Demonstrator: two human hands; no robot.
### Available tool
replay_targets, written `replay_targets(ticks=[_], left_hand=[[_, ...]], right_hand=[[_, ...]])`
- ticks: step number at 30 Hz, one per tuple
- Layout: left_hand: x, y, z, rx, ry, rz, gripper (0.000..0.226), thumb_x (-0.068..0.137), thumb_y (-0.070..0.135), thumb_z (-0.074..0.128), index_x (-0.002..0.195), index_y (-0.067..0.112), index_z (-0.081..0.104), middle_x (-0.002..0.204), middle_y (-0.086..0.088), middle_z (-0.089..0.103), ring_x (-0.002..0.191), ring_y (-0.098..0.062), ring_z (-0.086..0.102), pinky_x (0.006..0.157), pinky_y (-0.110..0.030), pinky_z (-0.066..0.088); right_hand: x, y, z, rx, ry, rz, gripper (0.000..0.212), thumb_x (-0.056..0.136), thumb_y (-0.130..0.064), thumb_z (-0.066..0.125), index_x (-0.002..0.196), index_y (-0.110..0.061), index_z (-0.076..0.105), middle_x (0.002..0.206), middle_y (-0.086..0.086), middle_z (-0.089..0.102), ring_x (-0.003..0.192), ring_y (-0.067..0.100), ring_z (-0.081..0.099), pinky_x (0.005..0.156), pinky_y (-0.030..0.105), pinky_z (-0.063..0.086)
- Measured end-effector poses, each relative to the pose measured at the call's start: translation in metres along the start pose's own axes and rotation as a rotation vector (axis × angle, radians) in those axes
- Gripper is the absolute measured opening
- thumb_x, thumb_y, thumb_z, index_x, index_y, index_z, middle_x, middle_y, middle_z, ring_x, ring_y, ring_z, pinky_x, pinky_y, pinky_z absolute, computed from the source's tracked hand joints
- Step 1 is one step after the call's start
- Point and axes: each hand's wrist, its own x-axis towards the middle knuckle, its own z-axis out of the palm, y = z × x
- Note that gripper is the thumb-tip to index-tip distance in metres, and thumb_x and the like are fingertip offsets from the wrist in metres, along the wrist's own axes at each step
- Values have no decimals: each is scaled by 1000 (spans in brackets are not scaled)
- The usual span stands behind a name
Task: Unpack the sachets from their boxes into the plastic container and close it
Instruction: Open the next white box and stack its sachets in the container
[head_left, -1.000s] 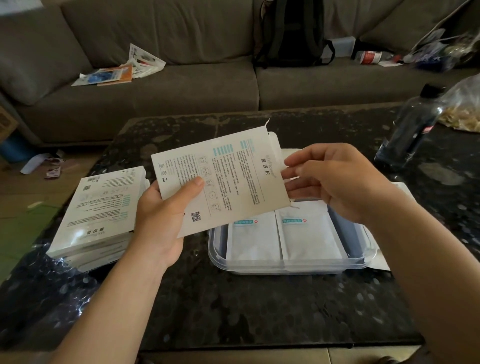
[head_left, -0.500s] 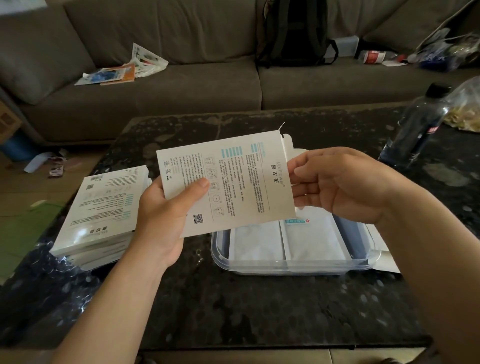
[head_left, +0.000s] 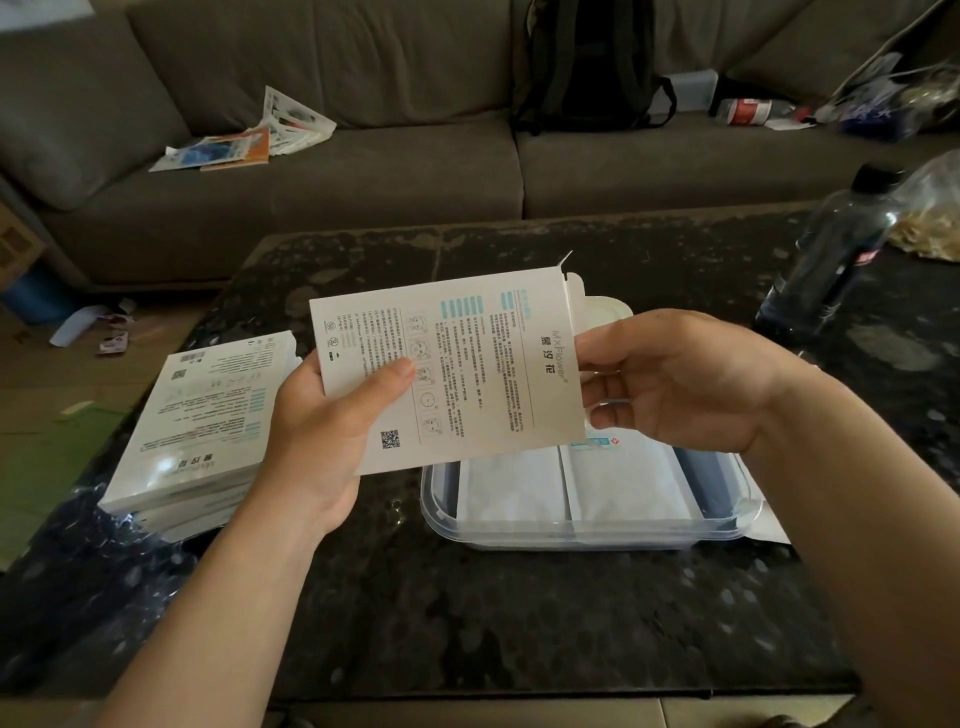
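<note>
One white box held over the container: left hand grips its left end, right hand pinches its open end. Two sachets lie inside.

White box, black speckled table

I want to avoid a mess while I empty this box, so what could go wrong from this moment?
Two risks, I think. The box, gripped by the left hand with the right hand at its open end, is only partly above the plastic container; its contents, sliding out quickly, may land on the table. The stack of boxes lies near the table's left edge, close to the left forearm; a nudge could push it off.
</note>
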Motion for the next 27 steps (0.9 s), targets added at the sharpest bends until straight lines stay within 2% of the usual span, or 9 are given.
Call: replay_targets(ticks=[3, 6, 11, 14, 15, 18, 20, 24, 27], left_hand=[[-1, 1, 0, 0, 0, -9, 45, 78, 22, 87, 120, 20, 71, 120, -1, 78, 113, -24, 74, 96, -55, 58], [-2, 1, 2, -14, 11, -17, 44, 78, 21, 86, 120, 19, 72, 120, -1, 78, 113, -24, 74, 97, -56, 58], [0, 1, 5, -67, 14, -26, 44, 78, 23, 84, 121, 20, 72, 122, -2, 77, 114, -25, 74, 96, -53, 57], [1, 1, 4, -86, 19, -33, 46, 79, 25, 86, 122, 20, 72, 123, -2, 77, 115, -24, 74, 96, -53, 57], [2, 2, 3, -94, 31, -34, 46, 79, 24, 83, 123, 20, 72, 123, -1, 77, 115, -23, 74, 96, -52, 57], [4, 5, -2, -118, 59, -42, 48, 78, 23, 76, 126, 20, 71, 123, 0, 77, 114, -21, 74, 95, -50, 58], [3, 7, -2, -114, 56, -44, 47, 79, 22, 75, 126, 19, 70, 122, -1, 78, 113, -22, 74, 93, -49, 58], [2, 8, 0, -99, 82, -39, 45, 78, 20, 76, 122, 19, 72, 120, -1, 78, 111, -21, 75, 90, -48, 59], [4, 10, -2, -100, 142, -40, 40, 79, 19, 78, 118, 19, 74, 119, -1, 79, 109, -21, 76, 93, -50, 59]], right_hand=[[2, 1, -2, -27, -25, -15, 33, 94, -16, 57, 125, -8, 67, 114, 17, 73, 95, 28, 70, 87, 38, 46], [2, 1, -5, -25, -55, -32, 41, 82, -23, 65, 121, -11, 69, 115, 14, 73, 96, 28, 70, 85, 37, 49], [2, -2, -8, 59, -76, -116, 19, 81, -22, 67, 93, -9, 75, 116, 15, 72, 93, 26, 70, 73, 28, 54], [1, -4, -6, 51, 31, -174, 34, 82, -21, 68, 107, 1, 71, 113, 12, 74, 96, 26, 71, 73, 30, 57], [1, -4, -6, 30, 91, -201, 31, 82, -18, 68, 106, 1, 71, 109, 9, 76, 97, 26, 71, 75, 33, 59], [3, -6, -5, 1, 276, -267, 5, 85, -9, 69, 86, -5, 70, 99, 5, 77, 100, 29, 70, 74, 40, 58], [6, -6, -3, 3, 348, -276, 11, 85, -8, 70, 79, -6, 62, 94, 5, 77, 96, 30, 71, 69, 37, 58], [9, -3, -2, 9, 357, -220, 11, 93, -9, 65, 104, -6, 65, 103, 2, 76, 98, 26, 71, 72, 40, 60], [9, -4, -9, 20, 413, -211, 13, 99, -13, 59, 106, -7, 68, 106, -2, 76, 101, 24, 71, 75, 42, 61]])
